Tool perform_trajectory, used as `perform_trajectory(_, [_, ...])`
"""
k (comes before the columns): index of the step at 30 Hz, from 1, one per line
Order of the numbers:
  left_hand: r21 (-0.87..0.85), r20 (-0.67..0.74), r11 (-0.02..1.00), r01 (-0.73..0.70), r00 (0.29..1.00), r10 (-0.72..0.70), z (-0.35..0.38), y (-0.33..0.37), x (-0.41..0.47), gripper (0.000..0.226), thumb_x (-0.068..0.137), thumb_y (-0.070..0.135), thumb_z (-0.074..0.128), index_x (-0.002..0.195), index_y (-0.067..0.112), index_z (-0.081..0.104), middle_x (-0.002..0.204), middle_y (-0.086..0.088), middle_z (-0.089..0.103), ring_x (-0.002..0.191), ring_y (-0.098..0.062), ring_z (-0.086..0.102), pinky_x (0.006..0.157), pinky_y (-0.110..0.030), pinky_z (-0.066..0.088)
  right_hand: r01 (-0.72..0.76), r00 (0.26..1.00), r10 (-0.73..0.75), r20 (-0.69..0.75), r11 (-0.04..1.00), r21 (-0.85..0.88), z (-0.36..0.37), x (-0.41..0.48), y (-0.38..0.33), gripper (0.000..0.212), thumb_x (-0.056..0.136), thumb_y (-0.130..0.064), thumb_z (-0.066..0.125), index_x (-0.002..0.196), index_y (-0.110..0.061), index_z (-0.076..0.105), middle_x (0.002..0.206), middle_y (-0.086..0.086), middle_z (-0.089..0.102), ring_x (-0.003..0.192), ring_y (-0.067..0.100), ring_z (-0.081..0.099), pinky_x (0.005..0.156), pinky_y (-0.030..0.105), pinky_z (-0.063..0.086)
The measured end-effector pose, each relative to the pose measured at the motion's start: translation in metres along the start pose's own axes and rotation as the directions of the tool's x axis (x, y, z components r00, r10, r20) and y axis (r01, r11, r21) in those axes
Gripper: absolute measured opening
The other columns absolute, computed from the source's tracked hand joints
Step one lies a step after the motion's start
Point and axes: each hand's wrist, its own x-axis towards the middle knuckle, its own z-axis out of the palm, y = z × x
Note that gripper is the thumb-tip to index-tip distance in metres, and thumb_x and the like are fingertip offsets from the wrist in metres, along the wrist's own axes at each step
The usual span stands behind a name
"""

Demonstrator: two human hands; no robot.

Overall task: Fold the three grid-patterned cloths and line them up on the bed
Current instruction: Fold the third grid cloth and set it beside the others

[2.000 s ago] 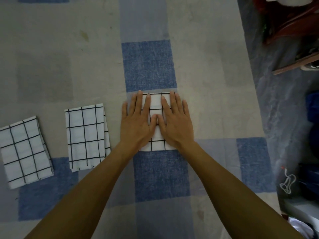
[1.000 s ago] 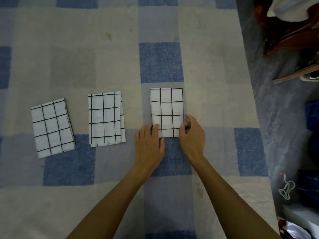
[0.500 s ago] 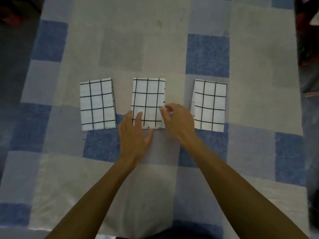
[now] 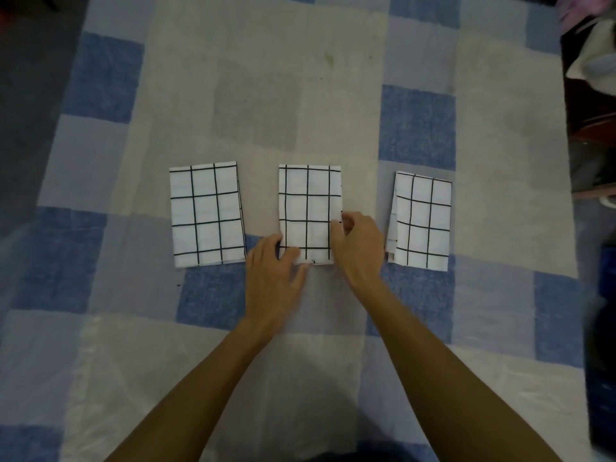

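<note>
Cloths, three of them, white with a black grid, lie folded in a row across the middle of the bed (image 4: pixel 493 135), on a bedspread (image 4: pixel 416 128) of blue, grey and cream squares. All three are upright rectangles with gaps of bare bedspread between them.

The middle cloth (image 4: pixel 308 201) is the one under the hands. The left hand (image 4: pixel 271 275) sits at its 7 o'clock corner, fingers relaxed and loosely spread. The fingertips (image 4: pixel 289 253) rest on that corner and the thumb lies along the bottom edge. The right hand (image 4: pixel 358 245) is at the cloth's 4 o'clock side. Its fingers are curled and it pinches the right-hand edge, with the thumb on top of the fabric. Both forearms reach in from 6 o'clock.

The left cloth (image 4: pixel 206 215) lies at 9 o'clock from the middle one, flat, just beside the left hand but not touched. The right cloth (image 4: pixel 421 221) lies at 3 o'clock, turned slightly clockwise, with its under-layers showing along its left edge. It sits near the right hand and apart from it.

Dark floor (image 4: pixel 30 95) shows past the bed at 9 o'clock. At 3 o'clock there are dim, blurred household things (image 4: pixel 590 61) that cannot be made out.
</note>
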Motion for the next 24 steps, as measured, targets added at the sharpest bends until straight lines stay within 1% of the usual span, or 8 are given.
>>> perform_trajectory(3, [0.001, 0.001, 0.999, -0.048, 0.999, 0.048, 0.002, -0.007, -0.001, 0.02, 0.084, 0.031, 0.068, 0.093, 0.014, 0.065, 0.123, -0.015, 0.053, 0.115, -0.03, 0.048, 0.096, -0.044, 0.037, -0.078, 0.997, 0.078, 0.003, 0.997, 0.015, 0.005, 0.002, -0.006, 0.039, 0.092, -0.041, 0.055, 0.119, -0.014, 0.058, 0.109, 0.002, 0.063, 0.1, 0.018, 0.059, 0.082, 0.032, 0.049])
perform_trajectory(6, [0.004, -0.022, 0.998, -0.063, 0.998, 0.063, 0.004, -0.009, -0.002, 0.018, 0.086, 0.031, 0.066, 0.092, 0.014, 0.068, 0.125, -0.016, 0.053, 0.118, -0.031, 0.047, 0.1, -0.044, 0.035, -0.132, 0.991, 0.132, 0.01, 0.991, 0.004, 0.007, 0.012, -0.007, 0.029, 0.094, -0.037, 0.053, 0.111, -0.015, 0.062, 0.104, 0.0, 0.066, 0.094, 0.016, 0.061, 0.073, 0.026, 0.046])
perform_trajectory(11, [0.006, -0.077, 0.996, -0.087, 0.993, 0.087, 0.008, -0.002, 0.002, 0.021, 0.086, 0.03, 0.062, 0.091, 0.011, 0.071, 0.122, -0.018, 0.057, 0.116, -0.031, 0.049, 0.101, -0.038, 0.031, -0.14, 0.99, 0.14, -0.022, 0.99, 0.003, 0.006, 0.014, -0.004, 0.022, 0.094, -0.036, 0.052, 0.095, -0.018, 0.064, 0.088, -0.002, 0.066, 0.08, 0.013, 0.061, 0.068, 0.028, 0.048])
perform_trajectory(14, [-0.003, -0.076, 0.995, -0.102, 0.992, 0.101, 0.008, 0.001, 0.011, 0.022, 0.086, 0.03, 0.061, 0.092, 0.011, 0.07, 0.123, -0.019, 0.057, 0.116, -0.033, 0.05, 0.101, -0.038, 0.032, -0.142, 0.989, 0.143, -0.038, 0.99, 0.012, 0.006, 0.013, -0.003, 0.021, 0.094, -0.037, 0.053, 0.093, -0.019, 0.064, 0.086, -0.003, 0.066, 0.077, 0.012, 0.06, 0.067, 0.027, 0.047])
perform_trajectory(17, [-0.09, -0.036, 0.991, -0.095, 0.995, 0.092, 0.004, -0.001, 0.016, 0.027, 0.085, 0.034, 0.062, 0.1, 0.013, 0.068, 0.129, -0.016, 0.053, 0.121, -0.029, 0.046, 0.103, -0.039, 0.034, -0.148, 0.988, 0.149, -0.029, 0.988, 0.03, 0.008, 0.014, -0.005, 0.021, 0.093, -0.038, 0.052, 0.094, -0.02, 0.063, 0.088, -0.004, 0.065, 0.079, 0.012, 0.06, 0.068, 0.028, 0.049])
perform_trajectory(19, [-0.216, -0.001, 0.976, -0.025, 1.0, 0.025, -0.002, 0.001, 0.017, 0.038, 0.085, 0.04, 0.058, 0.111, 0.013, 0.063, 0.131, -0.012, 0.051, 0.122, -0.024, 0.044, 0.104, -0.035, 0.033, -0.16, 0.986, 0.162, -0.032, 0.985, 0.065, 0.007, 0.014, -0.008, 0.024, 0.092, -0.041, 0.052, 0.101, -0.02, 0.06, 0.094, -0.004, 0.064, 0.084, 0.011, 0.06, 0.071, 0.028, 0.048])
perform_trajectory(21, [-0.362, 0.006, 0.926, 0.11, 0.993, -0.116, -0.01, 0.009, 0.021, 0.041, 0.088, 0.04, 0.053, 0.118, 0.013, 0.056, 0.13, -0.009, 0.051, 0.121, -0.02, 0.045, 0.104, -0.036, 0.037, -0.192, 0.98, 0.195, -0.026, 0.976, 0.103, 0.005, 0.013, -0.01, 0.034, 0.092, -0.043, 0.052, 0.116, -0.018, 0.053, 0.104, -0.002, 0.062, 0.09, 0.012, 0.058, 0.074, 0.027, 0.046])
perform_trajectory(24, [-0.403, -0.022, 0.895, 0.193, 0.975, -0.22, -0.015, 0.017, 0.034, 0.032, 0.092, 0.029, 0.051, 0.12, 0.013, 0.052, 0.118, -0.004, 0.054, 0.107, -0.016, 0.051, 0.093, -0.038, 0.047, -0.116, 0.99, 0.121, -0.071, 0.991, 0.062, 0.004, 0.012, -0.01, 0.041, 0.09, -0.031, 0.056, 0.127, -0.018, 0.044, 0.116, 0.003, 0.056, 0.1, 0.018, 0.056, 0.08, 0.031, 0.047])
